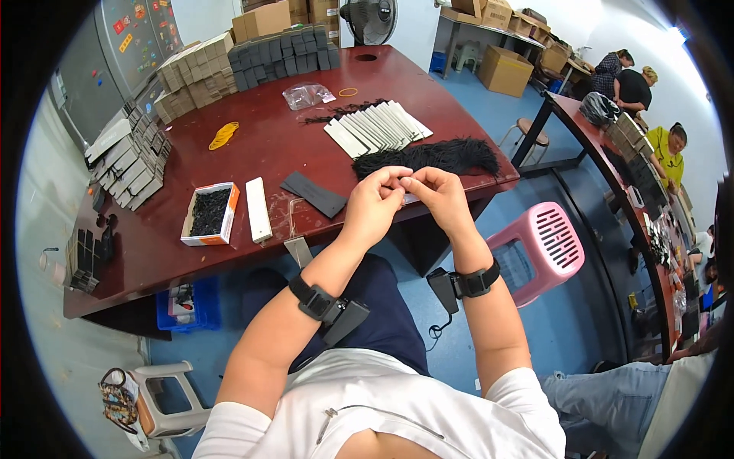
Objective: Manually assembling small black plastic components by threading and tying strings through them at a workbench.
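Observation:
Close together at the table's front edge, my left hand (373, 205) and my right hand (442, 200) pinch with thumb and forefinger. What lies between the fingertips is too small and covered to make out. Just beyond them stretches a thick bundle of black strings (451, 155). Behind it, white tags (375, 128) lie in an overlapping row, with black strings at their far ends. Left of my left hand are dark flat tags (315, 194) and a thin wire piece (293, 218). A white strip-shaped stack (258, 210) lies beside an open box (229, 218) of small black pieces.
The dark red table (283, 153) also carries grey stacks (191, 76), black stacks (283, 55), yellow rubber bands (223, 136) and a clear bag (306, 96). A pink stool (539, 249) stands to the right. Other people work at a table farther right.

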Motion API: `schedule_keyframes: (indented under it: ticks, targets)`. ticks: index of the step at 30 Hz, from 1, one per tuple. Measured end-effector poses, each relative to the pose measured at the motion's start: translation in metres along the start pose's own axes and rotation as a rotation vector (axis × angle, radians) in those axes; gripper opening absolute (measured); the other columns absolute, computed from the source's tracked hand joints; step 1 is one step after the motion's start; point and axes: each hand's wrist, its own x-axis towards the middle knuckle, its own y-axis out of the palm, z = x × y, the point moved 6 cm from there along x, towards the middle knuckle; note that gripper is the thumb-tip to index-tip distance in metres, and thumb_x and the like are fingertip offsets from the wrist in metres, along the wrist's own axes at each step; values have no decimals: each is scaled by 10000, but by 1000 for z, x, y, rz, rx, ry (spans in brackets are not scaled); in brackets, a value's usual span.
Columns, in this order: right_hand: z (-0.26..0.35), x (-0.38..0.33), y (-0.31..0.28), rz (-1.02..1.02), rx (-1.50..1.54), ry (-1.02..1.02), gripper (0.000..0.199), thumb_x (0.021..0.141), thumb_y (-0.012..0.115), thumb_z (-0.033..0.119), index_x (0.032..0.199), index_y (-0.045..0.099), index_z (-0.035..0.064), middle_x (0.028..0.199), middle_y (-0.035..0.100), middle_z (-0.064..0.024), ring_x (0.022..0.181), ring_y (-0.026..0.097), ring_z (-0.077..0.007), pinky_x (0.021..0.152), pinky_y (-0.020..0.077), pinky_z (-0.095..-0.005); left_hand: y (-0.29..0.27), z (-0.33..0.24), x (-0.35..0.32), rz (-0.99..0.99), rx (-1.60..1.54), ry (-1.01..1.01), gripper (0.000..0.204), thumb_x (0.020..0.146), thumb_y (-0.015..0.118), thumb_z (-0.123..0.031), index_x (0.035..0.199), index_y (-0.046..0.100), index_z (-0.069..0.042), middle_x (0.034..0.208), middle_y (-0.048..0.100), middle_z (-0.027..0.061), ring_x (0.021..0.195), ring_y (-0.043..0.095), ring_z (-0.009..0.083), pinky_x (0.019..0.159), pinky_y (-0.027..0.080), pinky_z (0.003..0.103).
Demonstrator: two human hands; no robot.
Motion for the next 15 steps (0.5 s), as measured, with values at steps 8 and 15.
schedule_keyframes:
  ticks: [8,15]
  targets:
    - [21,4,10,-14,-158,-169,109,814,703,104,786,636,22,693,596,20,657,517,-41,592,403,-197,-7,12,12,-55,14,23,166,867,563,-19,1008,652,-8,827,636,25,690,573,75,634,472,221]
    - [-16,31,8,0,-13,-118,153,853,636,156,853,656,5,743,606,-46,667,555,-119,612,442,-259,-16,12,12,-156,-236,-62,194,927,558,-121,1050,631,10,936,652,73,843,624,114,765,516,230]
